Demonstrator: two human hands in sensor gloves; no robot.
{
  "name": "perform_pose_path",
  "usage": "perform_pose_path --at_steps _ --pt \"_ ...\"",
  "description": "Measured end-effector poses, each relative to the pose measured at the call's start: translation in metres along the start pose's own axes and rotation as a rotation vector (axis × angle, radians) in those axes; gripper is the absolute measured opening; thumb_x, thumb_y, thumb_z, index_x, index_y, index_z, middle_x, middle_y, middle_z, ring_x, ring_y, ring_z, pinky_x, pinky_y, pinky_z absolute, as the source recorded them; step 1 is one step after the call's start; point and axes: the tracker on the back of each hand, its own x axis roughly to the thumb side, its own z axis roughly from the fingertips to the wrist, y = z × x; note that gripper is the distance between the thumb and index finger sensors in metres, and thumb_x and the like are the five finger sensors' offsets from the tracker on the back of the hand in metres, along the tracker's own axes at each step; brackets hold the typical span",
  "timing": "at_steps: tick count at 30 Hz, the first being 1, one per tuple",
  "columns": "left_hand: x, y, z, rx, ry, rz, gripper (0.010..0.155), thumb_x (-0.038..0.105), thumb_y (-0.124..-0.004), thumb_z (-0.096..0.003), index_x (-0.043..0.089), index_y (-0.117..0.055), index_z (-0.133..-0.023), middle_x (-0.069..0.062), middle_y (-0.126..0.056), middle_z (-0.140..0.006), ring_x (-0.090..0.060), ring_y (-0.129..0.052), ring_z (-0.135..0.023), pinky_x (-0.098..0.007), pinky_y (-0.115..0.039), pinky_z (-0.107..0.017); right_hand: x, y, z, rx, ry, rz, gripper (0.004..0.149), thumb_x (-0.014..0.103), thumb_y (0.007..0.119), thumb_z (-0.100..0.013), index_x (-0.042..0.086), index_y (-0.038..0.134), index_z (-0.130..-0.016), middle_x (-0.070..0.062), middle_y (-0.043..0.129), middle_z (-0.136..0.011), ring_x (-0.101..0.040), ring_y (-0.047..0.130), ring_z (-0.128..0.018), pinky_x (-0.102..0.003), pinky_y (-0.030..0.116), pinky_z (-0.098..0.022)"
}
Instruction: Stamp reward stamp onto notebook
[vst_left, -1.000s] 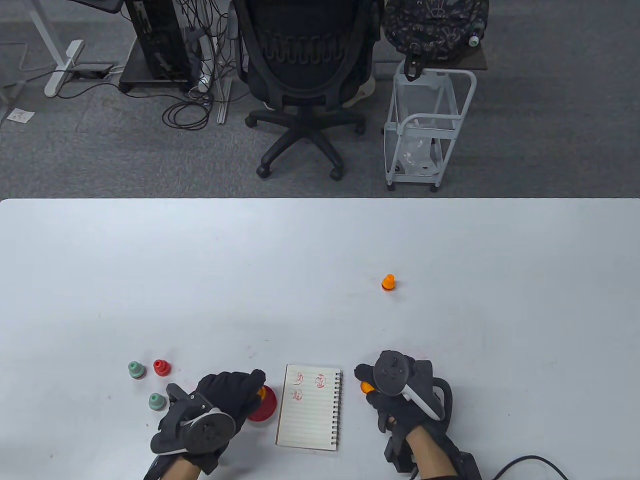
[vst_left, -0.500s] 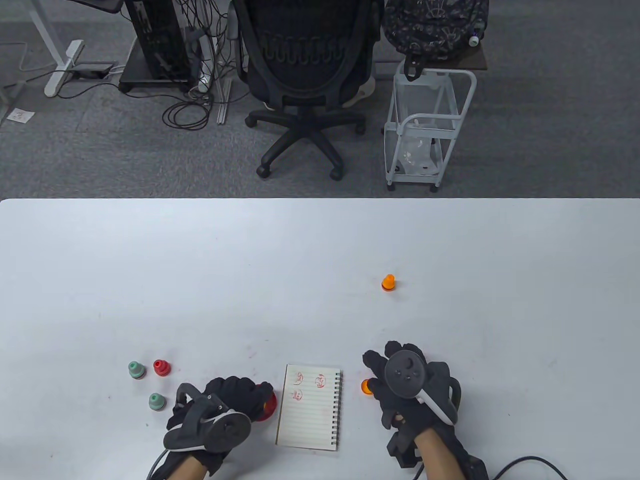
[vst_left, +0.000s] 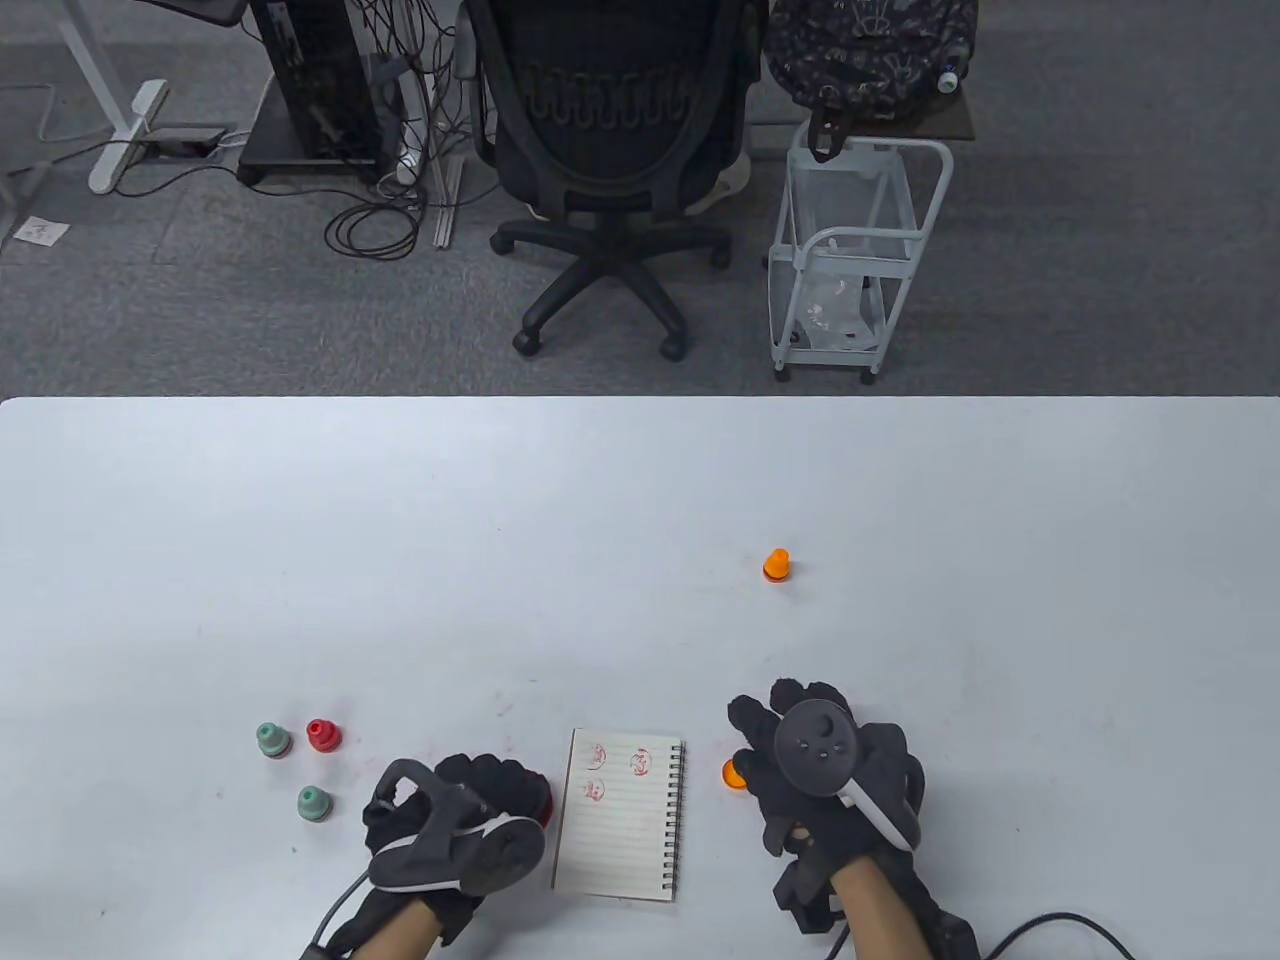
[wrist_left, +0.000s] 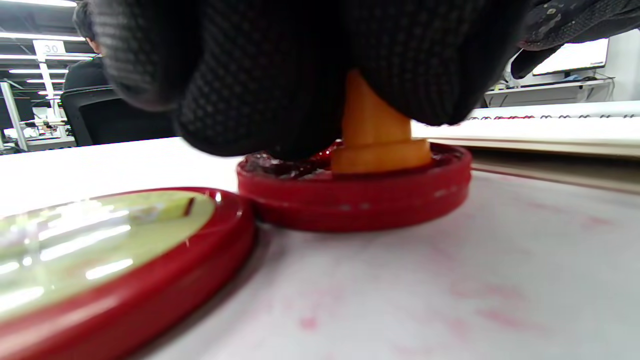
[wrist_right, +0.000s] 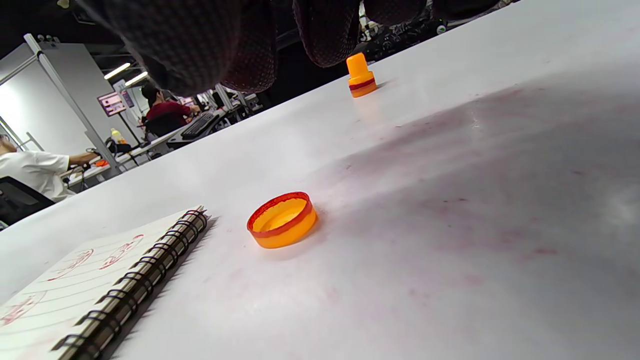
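Orange stamp (wrist_left: 376, 135) stands upright, face down in ink pad (wrist_left: 355, 192).

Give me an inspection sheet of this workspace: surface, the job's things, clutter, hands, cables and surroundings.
Surface: white table, faint red ink smears near the notebook.
Job's things: notebook open, three red prints on its page; orange stamp standing in the red ink pad; ink pad lid beside it.
Clutter: orange cap, second orange stamp, two green stamps, red stamp.
Hands: left hand grips the orange stamp; right hand rests on the table, holding nothing.
Cables: glove cable; tangle on the floor.
Surroundings: office chair, wire cart, backpack.
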Motion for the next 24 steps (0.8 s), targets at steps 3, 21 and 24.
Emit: perform_pose_path --at_steps 3,21,24 --pt "0.004 0.001 -0.003 -0.024 0.051 -0.006 0.043 0.027 -0.091 -0.0365 0.008 -0.102 -0.073 -0.006 -0.11 -0.061 -0.025 -0.102 -0.044 -0.046 -0.086 -0.046 0.002 0.0 0.0 -0.003 -0.013 0.012 0.056 0.04 0.077 -0.042 0.03 0.068 -0.096 -0.01 0.047 -0.109 -0.046 0.037 -0.1 -0.062 0.046 -0.07" --pt "-0.011 0.018 0.017 0.182 0.172 0.155 0.048 0.035 -0.082 -0.047 0.008 -0.092 -0.086 -0.009 -0.104 -0.066 -0.022 -0.104 -0.039 -0.045 -0.088 -0.04 0.004 0.001 0.001 0.006 -0.026 0.011 0.055 0.041 0.076 -0.042 0.029 0.069 -0.096 -0.011 0.048 -0.109 -0.046 0.038 -0.1 -0.062 0.047 -0.07" --pt "-0.006 0.023 0.016 0.217 0.146 0.178 0.049 0.033 -0.082 -0.0477 0.009 -0.09 -0.089 -0.01 -0.101 -0.071 -0.025 -0.103 -0.044 -0.047 -0.087 -0.044 0.004 0.0 0.001 0.003 -0.027 0.011 0.055 0.041 0.076 -0.042 0.029 0.069 -0.096 -0.011 0.048 -0.109 -0.046 0.038 -0.1 -0.062 0.046 -0.07"
